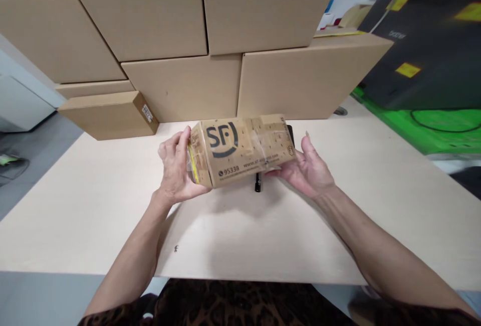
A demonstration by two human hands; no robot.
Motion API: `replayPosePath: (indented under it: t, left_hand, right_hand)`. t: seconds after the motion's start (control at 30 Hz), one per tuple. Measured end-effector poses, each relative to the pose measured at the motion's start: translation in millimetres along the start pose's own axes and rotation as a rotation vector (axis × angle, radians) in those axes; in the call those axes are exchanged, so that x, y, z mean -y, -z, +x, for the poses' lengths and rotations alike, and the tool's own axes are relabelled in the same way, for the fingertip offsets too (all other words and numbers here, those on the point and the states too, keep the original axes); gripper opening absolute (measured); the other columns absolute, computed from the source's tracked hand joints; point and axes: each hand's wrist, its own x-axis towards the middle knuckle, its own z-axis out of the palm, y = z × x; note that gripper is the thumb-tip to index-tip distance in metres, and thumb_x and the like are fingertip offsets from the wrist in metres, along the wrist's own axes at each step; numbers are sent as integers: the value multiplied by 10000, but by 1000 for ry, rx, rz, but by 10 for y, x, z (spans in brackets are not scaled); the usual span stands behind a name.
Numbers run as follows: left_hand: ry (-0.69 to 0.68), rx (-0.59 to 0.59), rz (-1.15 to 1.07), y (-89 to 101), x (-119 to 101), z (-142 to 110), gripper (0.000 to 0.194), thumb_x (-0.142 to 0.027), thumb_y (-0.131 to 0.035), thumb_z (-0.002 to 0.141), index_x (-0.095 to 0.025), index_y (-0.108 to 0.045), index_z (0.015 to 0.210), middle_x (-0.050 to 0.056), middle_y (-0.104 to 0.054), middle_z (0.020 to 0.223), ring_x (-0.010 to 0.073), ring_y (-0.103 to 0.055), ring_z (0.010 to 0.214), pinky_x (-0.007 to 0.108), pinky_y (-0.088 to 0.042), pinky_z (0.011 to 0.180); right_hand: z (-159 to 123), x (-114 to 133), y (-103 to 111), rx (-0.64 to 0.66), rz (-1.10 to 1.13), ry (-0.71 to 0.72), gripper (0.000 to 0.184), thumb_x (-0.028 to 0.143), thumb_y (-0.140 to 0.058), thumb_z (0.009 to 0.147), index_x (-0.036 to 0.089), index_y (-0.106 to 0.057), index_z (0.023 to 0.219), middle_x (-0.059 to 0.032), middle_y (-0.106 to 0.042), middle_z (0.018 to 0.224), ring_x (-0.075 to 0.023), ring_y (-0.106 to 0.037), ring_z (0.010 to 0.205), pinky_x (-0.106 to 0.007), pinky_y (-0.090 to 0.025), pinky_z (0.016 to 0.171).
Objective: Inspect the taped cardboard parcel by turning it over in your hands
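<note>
Small taped cardboard parcel [240,149] held up just above the pale table [263,235], in front of a stack of big boxes [210,40]. Left hand [176,168] wraps the near-left end, thumb on top, fingers underneath and out of sight, pressed onto the carton. Right hand [310,168] cups the far-right end, palm up, fingers only loosely curled, more a prop than a clamp. Parcel is tilted, logo face toward the camera. A black pen or marker [257,183] lies on the table right under the parcel, partly hidden by it; something dark also shows behind the parcel's right end, can't tell what. Risks as I judge them: the clear tape looks slick, so with the right side barely gripping, the parcel could slide off that palm and drop. Set straight down, it would land on the pen, rock, or roll it away. Squeezing the left end could dent the cardboard there.
</note>
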Motion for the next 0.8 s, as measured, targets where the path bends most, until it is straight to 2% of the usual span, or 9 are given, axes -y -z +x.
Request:
replayPosePath:
  t: [0.07, 0.17, 0.27, 0.33, 0.4, 0.5, 0.6, 0.67, 0.8]
  left_hand:
    - [87, -4, -86, -18, 21, -8, 1434, -861, -869, 508, -280, -305, 1693, 184, -486, 1567, 463, -440, 1470, 677, -316, 1255]
    - [297, 7, -379, -50, 5, 8, 1333, -771, -925, 556, -278, -352, 1655, 179, -442, 1646, 458, -381, 1568, 652, -294, 1310]
    - [565, -29, -653, -79, -75, 38, 1211, -687, -953, 605, -244, -429, 1603, 184, -506, 1628, 431, -463, 1545, 577, -391, 1287]
    - [698, -87, -744, -96, -135, 53, 1124, -649, -972, 602, -239, -506, 1539, 167, -581, 1575, 414, -533, 1499, 524, -464, 1245]
    - [781, -148, -815, -111, -177, 65, 983, -602, -974, 634, -248, -578, 1461, 138, -646, 1517, 387, -590, 1455, 472, -517, 1203]
    - [878, -208, -928, -131, -201, 92, 754, -552, -930, 726, -248, -650, 1355, 106, -714, 1437, 349, -657, 1391, 429, -568, 1148]
    - [1012, -256, -1028, -143, -203, 139, 698, -590, -907, 723, -212, -694, 1269, 113, -764, 1360, 366, -705, 1329, 433, -632, 1062]
    - [1087, -279, -1094, -146, -206, 172, 678, -621, -899, 717, -191, -722, 1210, 126, -796, 1304, 386, -727, 1300, 444, -657, 1031]
    - [1138, -280, -1209, -143, -236, 216, 590, -574, -863, 800, -202, -737, 1240, 104, -838, 1229, 384, -756, 1277, 453, -663, 1059]
  right_hand:
    - [9, -15, -11, 6, -5, 16, 681, 890, -488, 925, 315, -782, 1140, -106, -816, 1136, -365, -727, 1194, -572, -651, 893]
    - [23, -42, -27, 4, 11, 18, 582, 823, -544, 941, 331, -781, 1145, -76, -802, 1123, -307, -733, 1138, -479, -665, 831]
    - [35, -52, -33, -19, 27, 22, 518, 759, -633, 920, 338, -793, 1175, -68, -798, 1175, -272, -738, 1106, -418, -663, 805]
    - [41, -52, -18, -49, -30, 39, 520, 724, -666, 913, 321, -798, 1215, -85, -789, 1267, -270, -738, 1128, -420, -658, 855]
    - [46, -56, 21, -99, -213, 84, 502, 672, -686, 922, 295, -799, 1234, -107, -778, 1328, -285, -737, 1164, -451, -644, 927]
    - [49, -91, 108, -100, -720, 199, 431, 529, -677, 969, 264, -783, 1292, -142, -748, 1383, -323, -722, 1234, -517, -622, 1010]
    - [42, -170, 186, 60, -1272, 301, 411, 271, -572, 1006, 224, -751, 1373, -191, -681, 1489, -366, -638, 1416, -580, -573, 1124]
    - [32, -228, 210, 193, -1532, 319, 506, 102, -501, 970, 226, -731, 1404, -190, -629, 1573, -369, -591, 1484, -610, -532, 1182]
    - [14, -272, 189, 336, -1732, 330, 710, -104, -384, 864, 224, -706, 1404, -166, -613, 1606, -319, -669, 1388, -596, -530, 1188]
